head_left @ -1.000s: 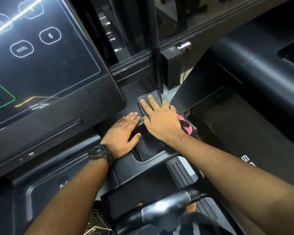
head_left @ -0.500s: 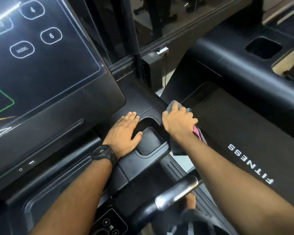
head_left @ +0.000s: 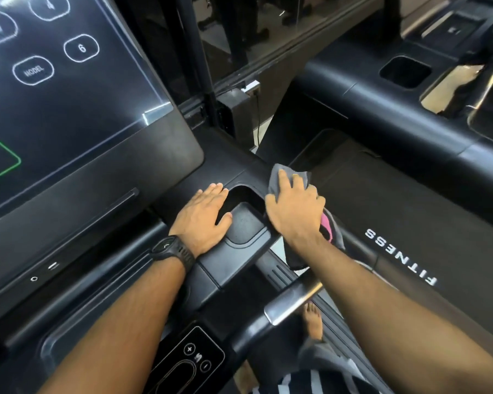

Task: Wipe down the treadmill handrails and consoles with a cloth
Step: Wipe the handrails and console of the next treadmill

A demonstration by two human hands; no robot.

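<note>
A: Where's the cloth?

B: The grey cloth with a pink patch [head_left: 289, 176] lies over the right-hand rim of the rounded black recessed pocket [head_left: 246, 223]. That pocket is set in the treadmill's ledge, just below the big black touchscreen console [head_left: 69, 115]. One end of the cloth pokes out past the fingertips. The other hangs off the outer edge beneath the wrist.

A: And the right hand?

B: The right hand [head_left: 295, 213] is on top, pressing the cloth to the rim. The forefinger runs straight along the fabric and the other fingers bend over it at the outer edge, so the grip is grasping the cloth.

A: The left one?

B: The left hand [head_left: 201, 216] lies palm down on the ledge at the pocket's left side, fingers straight and together, thumb at the pocket's lip. Its grip is released and holds nothing. A black wristwatch [head_left: 172, 251] sits on that wrist.

A: Anything else nearby?

B: A black handrail with a silver metal section [head_left: 292, 305] crosses under the right forearm. To the right is a neighbouring black treadmill deck with white FITNESS lettering [head_left: 400, 257]. A bare foot [head_left: 313, 322] shows below the rail.
</note>
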